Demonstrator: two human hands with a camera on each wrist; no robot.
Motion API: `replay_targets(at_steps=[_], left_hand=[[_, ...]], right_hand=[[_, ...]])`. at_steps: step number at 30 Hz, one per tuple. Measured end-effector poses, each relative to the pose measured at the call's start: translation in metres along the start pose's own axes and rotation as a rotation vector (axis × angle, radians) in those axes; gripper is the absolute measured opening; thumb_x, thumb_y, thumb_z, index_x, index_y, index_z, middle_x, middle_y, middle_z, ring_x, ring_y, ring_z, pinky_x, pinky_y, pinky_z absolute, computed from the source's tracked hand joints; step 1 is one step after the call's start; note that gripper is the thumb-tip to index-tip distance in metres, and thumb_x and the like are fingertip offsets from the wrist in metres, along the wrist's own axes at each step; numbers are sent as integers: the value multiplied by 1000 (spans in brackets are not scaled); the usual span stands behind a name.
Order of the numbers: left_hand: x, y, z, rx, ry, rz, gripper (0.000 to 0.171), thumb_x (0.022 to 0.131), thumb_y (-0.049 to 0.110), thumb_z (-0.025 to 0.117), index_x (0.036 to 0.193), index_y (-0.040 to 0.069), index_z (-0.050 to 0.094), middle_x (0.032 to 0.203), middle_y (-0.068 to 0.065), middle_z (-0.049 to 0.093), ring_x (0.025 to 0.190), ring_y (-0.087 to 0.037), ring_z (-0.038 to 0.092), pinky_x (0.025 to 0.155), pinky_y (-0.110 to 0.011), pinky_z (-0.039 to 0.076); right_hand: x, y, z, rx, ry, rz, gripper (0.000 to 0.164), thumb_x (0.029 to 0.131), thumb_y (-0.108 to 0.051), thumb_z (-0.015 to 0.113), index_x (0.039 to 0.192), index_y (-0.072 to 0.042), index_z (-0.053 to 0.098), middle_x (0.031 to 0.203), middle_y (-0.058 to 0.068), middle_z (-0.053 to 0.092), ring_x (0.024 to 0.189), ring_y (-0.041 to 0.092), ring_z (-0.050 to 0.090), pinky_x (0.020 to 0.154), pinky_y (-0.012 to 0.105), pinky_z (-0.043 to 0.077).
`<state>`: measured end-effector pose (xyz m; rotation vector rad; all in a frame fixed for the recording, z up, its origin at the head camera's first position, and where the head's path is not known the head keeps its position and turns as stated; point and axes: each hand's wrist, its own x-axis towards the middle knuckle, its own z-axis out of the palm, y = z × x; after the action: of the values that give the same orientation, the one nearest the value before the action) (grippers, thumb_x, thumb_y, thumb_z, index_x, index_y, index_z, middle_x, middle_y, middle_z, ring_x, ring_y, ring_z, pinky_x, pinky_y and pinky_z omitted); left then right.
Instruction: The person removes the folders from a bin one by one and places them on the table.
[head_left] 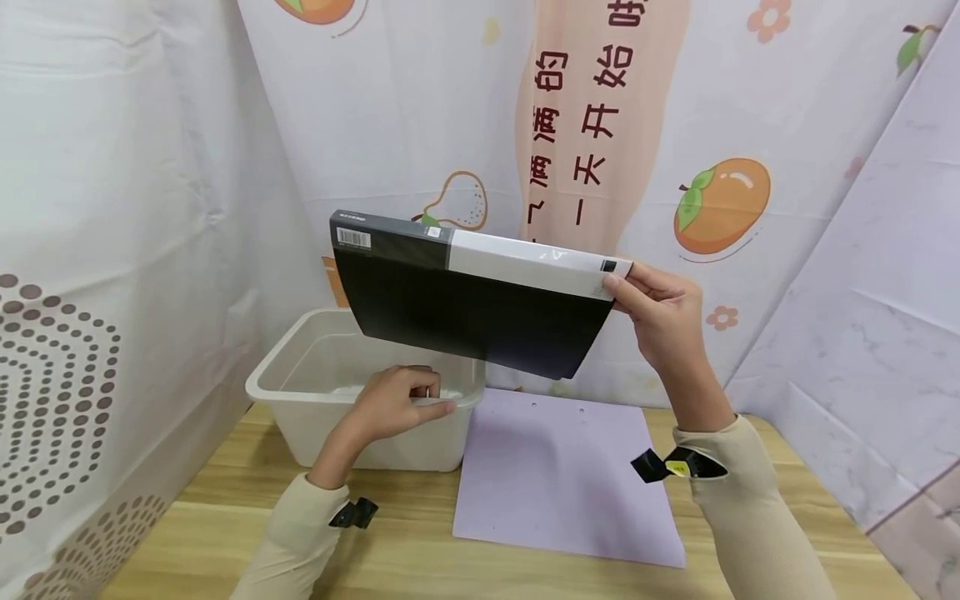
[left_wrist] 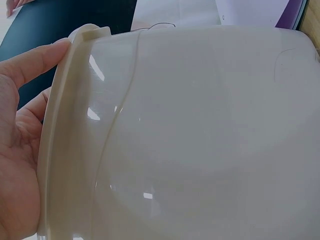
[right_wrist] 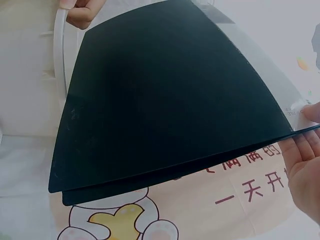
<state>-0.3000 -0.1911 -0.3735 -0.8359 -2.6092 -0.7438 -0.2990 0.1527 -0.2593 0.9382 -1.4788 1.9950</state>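
Note:
A black file folder (head_left: pixel 480 312), with a pale label strip and a barcode sticker along its spine, is held up in the air, spine upward and tilted. My right hand (head_left: pixel 667 317) pinches its right end at the spine, thumb on the near side and fingers behind. In the right wrist view the folder's two covers (right_wrist: pixel 165 100) are slightly apart at the edge. Below it stands a cream plastic bin (head_left: pixel 300 421). My left hand (head_left: pixel 393 404) grips the bin's near rim (left_wrist: pixel 65 100), thumb outside and the other fingers over the inner side.
Right of the bin, a lilac sheet or cover (head_left: pixel 562 483) with two small holes lies flat on the wooden table (head_left: pixel 420 550). Printed curtains (head_left: pixel 480 100) hang behind and at both sides. The bin's interior is partly hidden by the folder.

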Motion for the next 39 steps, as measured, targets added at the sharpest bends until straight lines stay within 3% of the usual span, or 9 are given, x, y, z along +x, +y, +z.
replay_targets(at_steps=[13, 21, 28, 39], left_hand=[[0, 0, 0, -3, 17, 32, 38, 86, 41, 78, 64, 26, 50, 62, 13, 36, 58, -3, 39, 54, -22, 26], [0, -2, 1, 12, 23, 38, 38, 86, 41, 78, 65, 25, 51, 62, 12, 38, 59, -3, 39, 54, -22, 27], [0, -1, 0, 17, 26, 41, 39, 86, 41, 78, 65, 25, 50, 61, 13, 36, 58, -3, 37, 53, -22, 26], [1, -1, 0, 11, 24, 36, 37, 85, 42, 78, 67, 26, 51, 63, 13, 37, 58, -3, 37, 53, -23, 25]], right_hand=[[-3, -8, -28, 44, 48, -33, 26, 89, 23, 58, 108, 14, 72, 95, 14, 78, 81, 19, 76, 76, 30, 61], [-8, -17, -52, 164, 81, -48, 25, 88, 27, 53, 107, 20, 69, 95, 20, 76, 83, 23, 76, 72, 31, 61], [-13, -24, -76, 205, 103, -23, 26, 90, 28, 49, 110, 24, 65, 99, 24, 75, 85, 25, 76, 72, 32, 61], [-25, -34, -115, 203, 148, 46, 28, 91, 27, 46, 107, 22, 68, 97, 22, 76, 83, 25, 77, 71, 31, 61]])
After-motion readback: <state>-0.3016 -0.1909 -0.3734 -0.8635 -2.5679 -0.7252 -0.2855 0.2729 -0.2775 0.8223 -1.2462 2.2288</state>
